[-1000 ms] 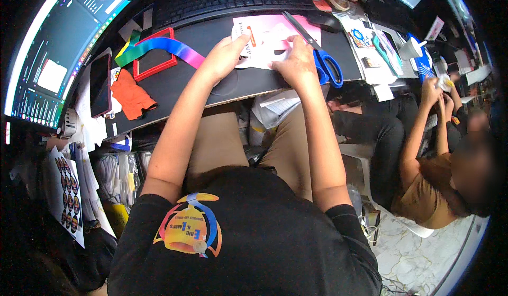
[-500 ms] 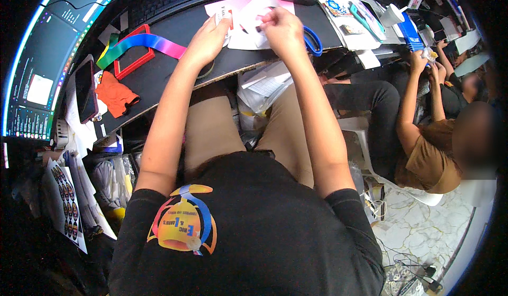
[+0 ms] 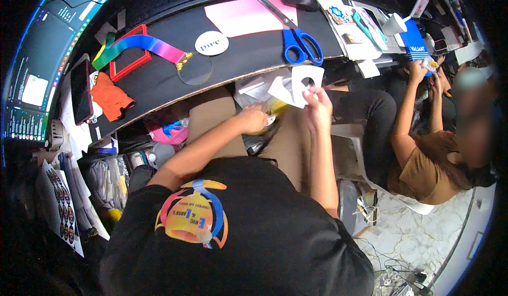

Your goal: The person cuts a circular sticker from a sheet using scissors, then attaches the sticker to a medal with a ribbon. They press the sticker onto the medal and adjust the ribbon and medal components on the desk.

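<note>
Between my knees, below the desk edge, my left hand [image 3: 253, 118] is closed at the edge of a yellowish plastic bag [image 3: 275, 106] with papers in it. To its right, my right hand [image 3: 318, 107] pinches a white paper scrap [image 3: 299, 90] with a round hole cut in it, held over the bag. On the desk lie an oval-looking white cut-out [image 3: 211, 43] with dark print, a pink sheet [image 3: 227, 20] and scissors [image 3: 295, 44] with blue handles. A rainbow ribbon [image 3: 145, 43] with a gold clasp ends at a clear disc [image 3: 194, 71] near the desk edge.
A red frame [image 3: 129, 68], an orange cloth [image 3: 110, 96] and a phone [image 3: 83, 92] are at the left, beside a monitor [image 3: 50, 57]. Papers and a white cup [image 3: 394, 25] sit at the right. Another person [image 3: 428, 161] sits there, hands on a small item.
Both hands have come down from the desk to between my knees, the right carrying the white scrap. The cut-out, scissors and clear disc now show on the desk.
</note>
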Available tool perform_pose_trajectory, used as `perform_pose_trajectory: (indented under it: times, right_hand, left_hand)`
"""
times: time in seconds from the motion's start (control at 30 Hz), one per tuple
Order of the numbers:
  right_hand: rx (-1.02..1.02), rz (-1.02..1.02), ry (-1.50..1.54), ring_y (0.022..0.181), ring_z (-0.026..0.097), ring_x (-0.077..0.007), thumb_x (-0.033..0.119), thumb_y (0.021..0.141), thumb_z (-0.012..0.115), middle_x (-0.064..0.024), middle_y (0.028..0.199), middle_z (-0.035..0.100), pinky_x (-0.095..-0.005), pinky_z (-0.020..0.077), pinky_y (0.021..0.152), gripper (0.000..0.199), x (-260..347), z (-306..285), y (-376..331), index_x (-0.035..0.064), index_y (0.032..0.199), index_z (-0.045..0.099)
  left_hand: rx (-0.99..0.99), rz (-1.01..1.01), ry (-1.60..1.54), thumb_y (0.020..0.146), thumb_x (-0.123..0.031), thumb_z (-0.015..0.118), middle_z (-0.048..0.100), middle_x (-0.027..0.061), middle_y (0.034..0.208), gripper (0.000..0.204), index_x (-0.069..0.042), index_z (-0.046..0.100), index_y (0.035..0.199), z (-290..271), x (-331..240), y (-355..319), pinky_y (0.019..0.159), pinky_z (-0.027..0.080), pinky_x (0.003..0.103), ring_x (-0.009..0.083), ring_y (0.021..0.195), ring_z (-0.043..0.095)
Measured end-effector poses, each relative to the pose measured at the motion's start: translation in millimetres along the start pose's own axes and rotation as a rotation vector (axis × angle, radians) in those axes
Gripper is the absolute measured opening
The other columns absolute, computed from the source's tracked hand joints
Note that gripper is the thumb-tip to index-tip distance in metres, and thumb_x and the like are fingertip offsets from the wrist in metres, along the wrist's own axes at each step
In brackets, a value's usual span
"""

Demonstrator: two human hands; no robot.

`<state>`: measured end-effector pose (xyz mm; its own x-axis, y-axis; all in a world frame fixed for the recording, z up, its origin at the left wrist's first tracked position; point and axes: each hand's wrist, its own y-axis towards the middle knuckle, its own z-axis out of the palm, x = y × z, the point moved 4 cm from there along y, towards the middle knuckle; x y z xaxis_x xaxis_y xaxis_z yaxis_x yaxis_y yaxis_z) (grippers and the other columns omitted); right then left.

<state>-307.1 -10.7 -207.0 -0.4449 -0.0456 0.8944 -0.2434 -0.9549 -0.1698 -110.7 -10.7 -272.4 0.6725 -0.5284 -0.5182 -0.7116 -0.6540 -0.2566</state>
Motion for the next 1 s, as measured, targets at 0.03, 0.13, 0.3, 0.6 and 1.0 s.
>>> perform_pose_trajectory:
  times: [0.03,0.13,0.3,0.6,1.0]
  right_hand:
    - [-0.127,-0.004,-0.335,0.081,0.059,-0.0115,0.002,0.084,0.071,0.0005,0.090,0.063,-0.0261,0.0482,0.069,0.011,-15,-2,21,0.0055,0.090,0.062]
    - [-0.111,-0.587,-1.065,0.076,0.065,-0.0258,0.004,0.084,0.062,-0.0143,0.085,0.068,-0.0366,0.0519,0.072,0.003,-58,21,74,0.0019,0.085,0.064]
    - [0.465,0.017,-2.058,0.106,0.068,-0.0337,0.016,0.089,0.053,-0.0183,0.114,0.070,-0.0430,0.0545,0.088,0.029,-142,28,103,0.0062,0.109,0.071]
    - [0.928,-0.053,-2.056,0.104,0.068,-0.0335,0.027,0.084,0.068,-0.0172,0.105,0.072,-0.0476,0.0522,0.092,0.028,16,148,4,0.0071,0.103,0.074]
    - [0.920,-0.605,-1.708,0.112,0.056,-0.0388,0.032,0.076,0.078,-0.0241,0.112,0.062,-0.0442,0.0455,0.096,0.046,50,301,61,0.0037,0.110,0.067]
  left_hand:
    - [0.010,-0.065,-0.020,0.097,-0.036,0.048,0.063,0.0257,0.111,0.039,-0.005,0.072,0.098,21,8,5,0.089,0.046,0.057,0.0430,0.102,0.062]
    - [0.198,-0.089,0.092,0.098,-0.036,0.047,0.065,0.0233,0.110,0.041,-0.003,0.072,0.099,49,12,11,0.086,0.044,0.063,0.0408,0.104,0.063]
    - [0.186,0.073,0.079,0.098,-0.032,0.046,0.068,0.0193,0.095,0.042,0.002,0.071,0.089,-10,-53,-13,0.083,0.047,0.057,0.0391,0.095,0.065]
    - [-0.572,-0.158,-0.266,0.084,-0.021,0.069,0.073,0.0169,0.096,0.029,0.001,0.070,0.103,-253,4,-137,0.079,0.054,0.037,0.0248,0.087,0.071]
    - [-0.632,-0.876,0.119,0.089,-0.049,0.065,0.071,0.0225,0.087,0.048,-0.003,0.064,0.106,-254,34,-152,0.075,0.055,0.051,0.0385,0.086,0.070]
